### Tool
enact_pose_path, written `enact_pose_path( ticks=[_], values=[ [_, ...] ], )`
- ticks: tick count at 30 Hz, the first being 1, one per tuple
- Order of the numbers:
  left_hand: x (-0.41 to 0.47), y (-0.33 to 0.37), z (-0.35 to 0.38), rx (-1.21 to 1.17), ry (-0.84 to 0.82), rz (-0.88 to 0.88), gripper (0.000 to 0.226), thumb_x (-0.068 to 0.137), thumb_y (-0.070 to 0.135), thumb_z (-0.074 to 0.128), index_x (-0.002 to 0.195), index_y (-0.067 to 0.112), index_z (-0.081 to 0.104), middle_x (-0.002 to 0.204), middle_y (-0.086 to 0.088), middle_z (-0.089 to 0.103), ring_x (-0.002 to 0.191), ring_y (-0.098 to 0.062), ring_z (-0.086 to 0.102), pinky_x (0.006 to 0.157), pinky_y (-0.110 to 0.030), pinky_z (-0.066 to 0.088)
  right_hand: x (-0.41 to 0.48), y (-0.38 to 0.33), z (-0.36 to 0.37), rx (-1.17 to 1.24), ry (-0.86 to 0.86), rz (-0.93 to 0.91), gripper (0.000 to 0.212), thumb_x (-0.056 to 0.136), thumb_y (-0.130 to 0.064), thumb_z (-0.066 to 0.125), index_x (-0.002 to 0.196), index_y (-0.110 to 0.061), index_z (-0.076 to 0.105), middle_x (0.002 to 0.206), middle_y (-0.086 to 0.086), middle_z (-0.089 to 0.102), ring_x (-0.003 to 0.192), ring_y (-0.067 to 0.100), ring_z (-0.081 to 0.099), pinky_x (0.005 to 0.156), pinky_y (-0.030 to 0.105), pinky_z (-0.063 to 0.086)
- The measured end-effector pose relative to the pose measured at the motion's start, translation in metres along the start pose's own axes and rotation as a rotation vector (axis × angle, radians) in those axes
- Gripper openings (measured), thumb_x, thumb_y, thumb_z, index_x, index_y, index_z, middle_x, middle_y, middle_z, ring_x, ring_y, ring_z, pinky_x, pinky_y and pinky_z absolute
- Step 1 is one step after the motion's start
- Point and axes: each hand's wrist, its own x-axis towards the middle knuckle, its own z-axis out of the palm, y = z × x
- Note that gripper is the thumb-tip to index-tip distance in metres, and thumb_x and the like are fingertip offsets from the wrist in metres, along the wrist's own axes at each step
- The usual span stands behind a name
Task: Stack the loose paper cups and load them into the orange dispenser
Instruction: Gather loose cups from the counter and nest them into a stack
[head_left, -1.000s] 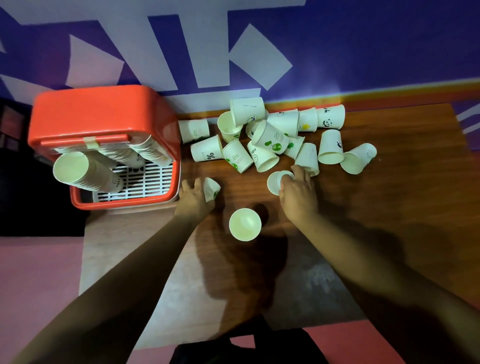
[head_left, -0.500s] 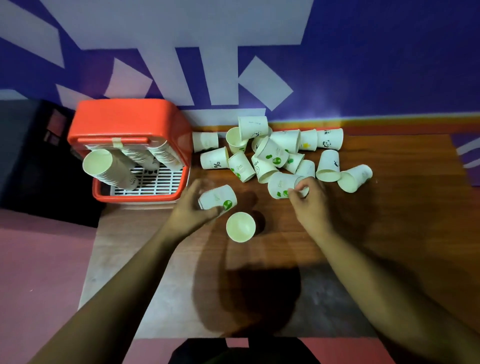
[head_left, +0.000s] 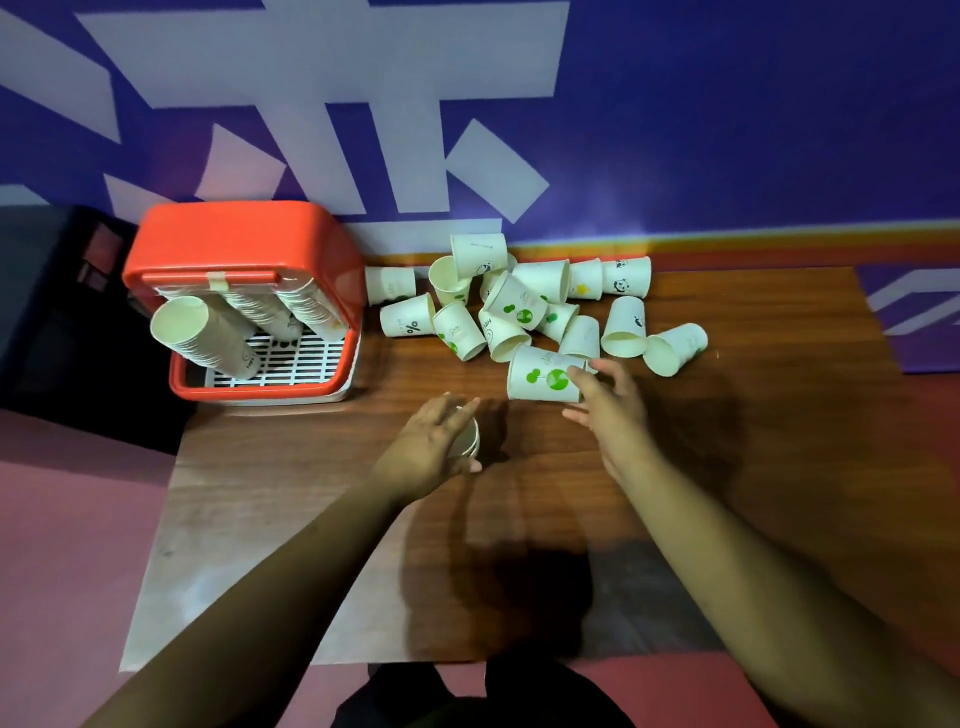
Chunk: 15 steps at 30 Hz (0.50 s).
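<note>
Standing at the far left corner of the wooden table (head_left: 753, 467), the orange dispenser (head_left: 239, 249) is holding three stacks of paper cups (head_left: 208, 338) that are leaning out over its white slotted tray (head_left: 291, 358). Beside it, toward the right, loose cups (head_left: 519, 306) are lying in a jumble against the purple-and-white wall (head_left: 727, 130); about fifteen can be counted, though the overlap is making the count uncertain. Nearer the camera, the left hand (head_left: 431, 447) is reaching forward with its palm down and its fingers wrapped around a short stack of cups (head_left: 467, 441), of which only the rims are showing, so their number cannot be told. To its right, the right hand (head_left: 608, 400) is stretching toward the pile, its thumb and fingers pinching the base end of a green-dotted cup (head_left: 543, 374) that is lying on its side with its mouth facing left. Both forearms are coming in from the lower edge.
</note>
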Motion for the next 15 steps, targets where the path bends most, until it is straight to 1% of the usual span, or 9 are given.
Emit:
enact_pose_path(
  ticks=[1,3,5,6,8,11,12,13,15],
  values=[
    [-0.001,0.001,0.007,-0.041,-0.038,-0.010,0.089,0.085,0.045,0.072,0.156,0.016,0.027,0.159,-0.014,0.028,0.150,-0.033,0.020,0.116,-0.056,0.031,0.000,0.000,-0.003,0.017,-0.011,0.025,0.030,0.088,-0.025,0.069,0.116,-0.021,0.057,0.117,0.007,0.063,0.096,0.020,0.068,0.075,0.032,0.059],
    [0.000,0.004,0.017,-0.093,-0.031,-0.023,0.097,0.083,0.045,0.074,0.158,0.016,0.020,0.165,-0.008,0.015,0.153,-0.024,0.002,0.121,-0.056,0.021,0.000,0.001,-0.008,0.026,-0.065,0.083,0.026,0.089,-0.027,0.068,0.113,-0.019,0.060,0.117,0.008,0.065,0.094,0.025,0.070,0.080,0.038,0.060],
    [-0.002,0.013,0.018,-0.191,0.006,-0.127,0.105,0.079,0.058,0.072,0.159,0.021,0.014,0.167,0.000,0.008,0.152,-0.014,-0.005,0.125,-0.049,0.010,-0.002,0.002,-0.012,0.059,-0.141,0.169,0.031,0.090,-0.028,0.066,0.118,-0.016,0.060,0.116,0.010,0.067,0.093,0.029,0.071,0.083,0.041,0.059],
    [-0.003,0.017,0.014,-0.253,0.040,-0.180,0.107,0.077,0.066,0.069,0.160,0.025,0.014,0.167,0.003,0.008,0.153,-0.012,-0.004,0.125,-0.044,0.009,-0.003,0.002,-0.013,0.082,-0.172,0.211,0.034,0.091,-0.028,0.066,0.122,-0.014,0.059,0.115,0.011,0.068,0.093,0.031,0.071,0.083,0.042,0.058],
    [-0.006,0.025,0.001,-0.382,0.133,-0.185,0.104,0.075,0.071,0.068,0.158,0.033,0.017,0.165,0.009,0.013,0.152,-0.009,0.007,0.122,-0.036,0.016,-0.005,0.003,-0.012,0.101,-0.232,0.274,0.040,0.091,-0.029,0.065,0.126,-0.011,0.057,0.114,0.013,0.069,0.093,0.032,0.071,0.083,0.042,0.058],
    [-0.014,0.039,-0.020,-0.569,0.171,-0.085,0.089,0.082,0.046,0.077,0.155,0.035,0.027,0.155,0.013,0.034,0.142,-0.003,0.034,0.113,-0.023,0.032,-0.015,0.005,-0.003,0.138,-0.358,0.373,0.041,0.091,-0.031,0.064,0.124,-0.008,0.057,0.112,0.018,0.069,0.097,0.035,0.069,0.084,0.041,0.057],
    [-0.015,0.042,-0.025,-0.610,0.172,-0.073,0.084,0.083,0.039,0.078,0.153,0.035,0.032,0.150,0.015,0.041,0.136,-0.004,0.043,0.109,-0.022,0.039,-0.019,0.006,0.002,0.171,-0.401,0.409,0.041,0.091,-0.030,0.063,0.123,-0.007,0.057,0.113,0.020,0.069,0.099,0.036,0.068,0.085,0.042,0.056],
    [-0.017,0.043,-0.030,-0.661,0.183,-0.077,0.080,0.083,0.035,0.079,0.151,0.037,0.037,0.145,0.015,0.047,0.130,-0.007,0.051,0.104,-0.024,0.045,-0.021,0.007,0.007,0.200,-0.436,0.437,0.040,0.091,-0.030,0.062,0.123,-0.006,0.057,0.115,0.021,0.068,0.101,0.037,0.067,0.085,0.042,0.055],
    [-0.021,0.041,-0.040,-0.737,0.233,-0.103,0.071,0.080,0.041,0.081,0.143,0.038,0.047,0.136,0.008,0.058,0.119,-0.014,0.060,0.097,-0.033,0.053,-0.022,0.007,0.016,0.207,-0.506,0.457,0.043,0.091,-0.032,0.062,0.126,-0.007,0.056,0.120,0.023,0.064,0.101,0.037,0.068,0.083,0.042,0.056]
  ],
)
